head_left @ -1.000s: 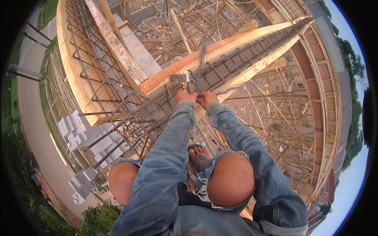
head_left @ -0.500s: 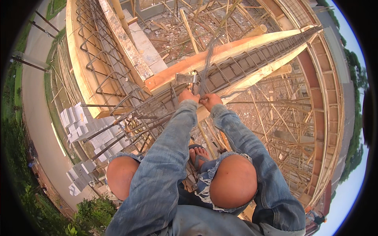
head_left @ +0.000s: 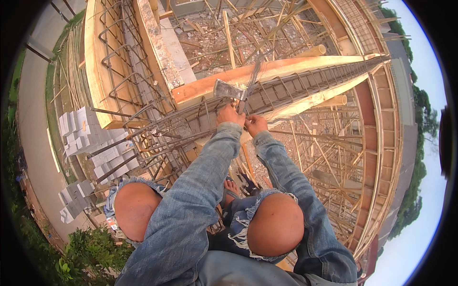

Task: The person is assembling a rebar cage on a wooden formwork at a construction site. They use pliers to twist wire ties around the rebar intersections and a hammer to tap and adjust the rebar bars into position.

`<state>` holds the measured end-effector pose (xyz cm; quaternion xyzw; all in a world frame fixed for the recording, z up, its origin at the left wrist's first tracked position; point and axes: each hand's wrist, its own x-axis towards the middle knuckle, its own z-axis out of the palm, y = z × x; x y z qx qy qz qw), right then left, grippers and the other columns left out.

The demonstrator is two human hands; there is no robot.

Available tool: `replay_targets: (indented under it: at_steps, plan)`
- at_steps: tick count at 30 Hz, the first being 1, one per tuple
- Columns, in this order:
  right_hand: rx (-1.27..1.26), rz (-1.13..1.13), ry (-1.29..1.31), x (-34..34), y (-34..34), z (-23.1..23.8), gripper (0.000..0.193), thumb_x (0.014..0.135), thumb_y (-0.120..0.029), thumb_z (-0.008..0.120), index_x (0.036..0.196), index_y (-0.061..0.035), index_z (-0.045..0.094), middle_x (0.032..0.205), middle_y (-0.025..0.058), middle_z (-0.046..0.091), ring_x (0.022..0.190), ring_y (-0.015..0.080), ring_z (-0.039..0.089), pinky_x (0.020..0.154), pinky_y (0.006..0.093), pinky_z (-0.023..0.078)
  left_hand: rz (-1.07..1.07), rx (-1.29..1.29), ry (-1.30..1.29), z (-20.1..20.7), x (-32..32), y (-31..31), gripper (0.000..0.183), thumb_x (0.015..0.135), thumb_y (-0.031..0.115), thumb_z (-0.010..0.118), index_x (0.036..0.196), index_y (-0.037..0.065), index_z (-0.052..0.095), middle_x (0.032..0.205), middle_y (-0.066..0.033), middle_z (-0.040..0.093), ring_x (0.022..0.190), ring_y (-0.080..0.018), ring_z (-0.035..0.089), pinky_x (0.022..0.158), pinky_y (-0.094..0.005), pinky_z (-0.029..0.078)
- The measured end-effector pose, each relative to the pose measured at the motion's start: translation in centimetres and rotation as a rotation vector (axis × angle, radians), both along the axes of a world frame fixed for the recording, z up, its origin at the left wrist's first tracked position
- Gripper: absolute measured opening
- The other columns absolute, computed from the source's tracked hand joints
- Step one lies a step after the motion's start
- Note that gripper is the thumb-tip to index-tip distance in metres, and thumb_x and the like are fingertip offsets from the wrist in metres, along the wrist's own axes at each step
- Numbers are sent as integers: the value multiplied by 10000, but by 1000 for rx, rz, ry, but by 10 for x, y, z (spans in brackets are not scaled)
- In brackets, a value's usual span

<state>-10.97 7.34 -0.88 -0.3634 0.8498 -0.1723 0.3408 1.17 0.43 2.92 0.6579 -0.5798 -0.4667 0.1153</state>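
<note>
The left hand [head_left: 230,115] grips a grey steel-headed hatchet [head_left: 230,89], head end outward, the right hand [head_left: 256,124] (bent, its hold unclear) just beside.

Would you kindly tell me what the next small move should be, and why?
I would probably have the left hand ease the metal-headed tool slightly leftward, away from the thin dark wires. The tool's head stands close beside them in this view, and the right hand is right next to the left, so working room looks tight.
</note>
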Motion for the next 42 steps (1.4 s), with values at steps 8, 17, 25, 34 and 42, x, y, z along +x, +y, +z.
replay_targets:
  at_steps: [8, 17, 25, 34, 42]
  plan:
    - [-427, -190, -6, -11, -18, 22, 223, 750, -188, 666, 869, 0, 647, 623, 46, 558, 576, 140, 527, 553, 293, 444, -107, 219, 682, 35, -7, -32, 306, 674, 192, 682, 890, 16, 556, 789, -110, 614, 747, -193, 602, 665, -329, 482]
    - [-537, -584, -1054, -25, -47, 112, 515, 920, -445, 355, 1122, -1, 519, 534, -41, 285, 440, 79, 270, 399, 236, 247, -255, 1083, 2092, 29, 16, -52, 191, 768, 121, 568, 676, 134, 401, 623, 48, 390, 547, -73, 424, 558, -234, 360]
    - [-532, -571, -1201, -23, -48, 120, 590, 907, -547, 302, 1040, -23, 538, 529, -45, 282, 420, 79, 256, 386, 230, 233, -275, 1212, 2006, 26, 14, -37, 211, 753, 133, 601, 685, 148, 401, 606, 54, 382, 521, -62, 411, 542, -232, 360]
    - [-425, -525, -857, -51, -33, 89, 294, 856, -334, 582, 678, -150, 439, 480, -67, 287, 367, 45, 238, 316, 209, 198, -326, 1078, 1642, 12, -5, -29, 155, 678, 113, 646, 694, 107, 492, 577, 18, 445, 472, -111, 453, 447, -285, 378]
    - [-333, -540, -793, -72, -28, 64, 331, 826, -403, 617, 787, -96, 500, 528, -31, 406, 360, 50, 253, 312, 233, 202, -347, 989, 1401, -1, -32, -38, 108, 649, 110, 683, 652, 34, 605, 571, -81, 548, 463, -166, 497, 448, -332, 390]
